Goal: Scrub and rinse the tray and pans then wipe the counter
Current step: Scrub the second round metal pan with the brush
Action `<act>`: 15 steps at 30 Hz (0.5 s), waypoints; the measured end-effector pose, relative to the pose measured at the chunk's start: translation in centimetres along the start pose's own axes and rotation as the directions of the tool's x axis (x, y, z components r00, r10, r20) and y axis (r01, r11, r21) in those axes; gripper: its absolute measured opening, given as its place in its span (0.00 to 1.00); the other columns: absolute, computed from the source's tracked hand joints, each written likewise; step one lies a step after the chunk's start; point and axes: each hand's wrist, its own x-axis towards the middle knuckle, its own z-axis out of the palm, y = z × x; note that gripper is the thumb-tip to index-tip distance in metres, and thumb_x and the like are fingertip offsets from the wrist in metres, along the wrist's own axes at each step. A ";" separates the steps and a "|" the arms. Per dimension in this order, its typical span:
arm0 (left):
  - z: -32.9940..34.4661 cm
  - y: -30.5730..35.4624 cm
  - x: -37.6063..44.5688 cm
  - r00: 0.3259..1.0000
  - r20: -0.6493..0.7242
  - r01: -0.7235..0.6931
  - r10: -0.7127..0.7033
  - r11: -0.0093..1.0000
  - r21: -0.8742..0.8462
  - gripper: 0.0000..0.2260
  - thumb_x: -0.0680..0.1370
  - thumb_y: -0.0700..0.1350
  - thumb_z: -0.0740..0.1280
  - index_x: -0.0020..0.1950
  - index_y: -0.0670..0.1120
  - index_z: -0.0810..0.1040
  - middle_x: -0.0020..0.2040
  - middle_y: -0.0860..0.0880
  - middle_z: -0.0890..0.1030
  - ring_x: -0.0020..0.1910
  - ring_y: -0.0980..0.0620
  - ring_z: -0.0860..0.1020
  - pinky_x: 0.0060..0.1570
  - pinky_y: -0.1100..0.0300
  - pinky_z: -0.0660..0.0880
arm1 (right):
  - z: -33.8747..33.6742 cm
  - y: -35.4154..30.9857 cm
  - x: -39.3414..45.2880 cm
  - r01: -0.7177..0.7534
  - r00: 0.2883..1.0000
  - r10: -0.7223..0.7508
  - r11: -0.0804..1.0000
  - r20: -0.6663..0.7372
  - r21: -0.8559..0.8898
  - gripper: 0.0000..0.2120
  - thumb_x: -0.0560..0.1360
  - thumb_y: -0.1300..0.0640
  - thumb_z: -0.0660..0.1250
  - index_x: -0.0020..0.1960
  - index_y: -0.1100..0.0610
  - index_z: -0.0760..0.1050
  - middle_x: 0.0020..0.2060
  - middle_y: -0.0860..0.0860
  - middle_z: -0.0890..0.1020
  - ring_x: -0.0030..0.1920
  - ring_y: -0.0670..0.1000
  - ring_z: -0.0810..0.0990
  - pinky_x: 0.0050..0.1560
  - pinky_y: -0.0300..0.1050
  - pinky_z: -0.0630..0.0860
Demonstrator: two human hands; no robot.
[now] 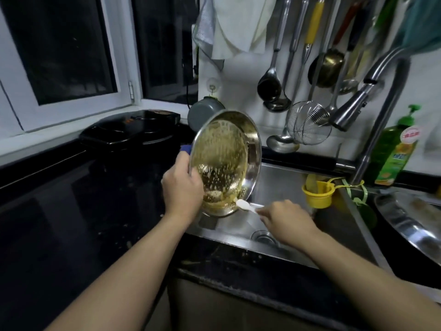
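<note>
A round steel pan with greasy yellow residue is tilted nearly upright over the left edge of the sink. My left hand grips its left rim, with something blue showing just above the hand. My right hand holds a white plastic spoon whose tip touches the pan's lower inside, near a lump of residue. Another steel pan or tray lies at the right edge of the view.
Black counter spreads to the left, with a black cooker at the back. A faucet arches over the sink. Green dish soap bottle, yellow cup, hanging ladles and strainer line the wall. The drain sits below my right hand.
</note>
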 end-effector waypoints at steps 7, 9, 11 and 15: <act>5.8 1.9 0.1 0.944 0.207 -0.285 0.256 0.951 0.123 0.12 0.74 0.31 0.64 0.39 0.45 0.64 0.30 0.50 0.68 0.28 0.44 0.68 0.29 0.54 0.60 | 3.0 7.1 1.7 -0.127 0.966 0.191 0.937 -0.173 0.325 0.15 0.81 0.50 0.64 0.67 0.42 0.78 0.52 0.53 0.86 0.54 0.58 0.82 0.47 0.52 0.78; 7.5 1.5 -1.3 0.960 0.192 -0.230 0.206 0.967 0.113 0.13 0.76 0.32 0.63 0.39 0.45 0.63 0.29 0.51 0.67 0.28 0.46 0.67 0.29 0.54 0.59 | 4.3 8.4 1.8 -0.161 0.959 0.240 0.900 -0.152 0.405 0.16 0.80 0.50 0.65 0.66 0.42 0.79 0.53 0.53 0.86 0.53 0.57 0.82 0.47 0.50 0.78; 8.5 0.9 -2.5 0.976 0.168 -0.157 0.136 0.980 0.120 0.13 0.76 0.32 0.63 0.39 0.46 0.63 0.29 0.52 0.67 0.28 0.47 0.66 0.31 0.53 0.60 | 5.5 9.3 1.9 -0.181 0.968 0.237 0.884 -0.079 0.431 0.15 0.79 0.50 0.66 0.65 0.41 0.80 0.54 0.51 0.86 0.54 0.56 0.83 0.48 0.48 0.77; 9.3 -0.7 -4.0 0.982 0.180 -0.080 0.050 0.983 0.164 0.12 0.77 0.32 0.63 0.39 0.44 0.64 0.29 0.52 0.68 0.27 0.52 0.67 0.32 0.54 0.60 | 6.1 10.4 1.7 -0.199 0.971 0.238 0.852 -0.020 0.485 0.17 0.78 0.52 0.66 0.65 0.43 0.80 0.59 0.49 0.84 0.58 0.55 0.81 0.52 0.45 0.76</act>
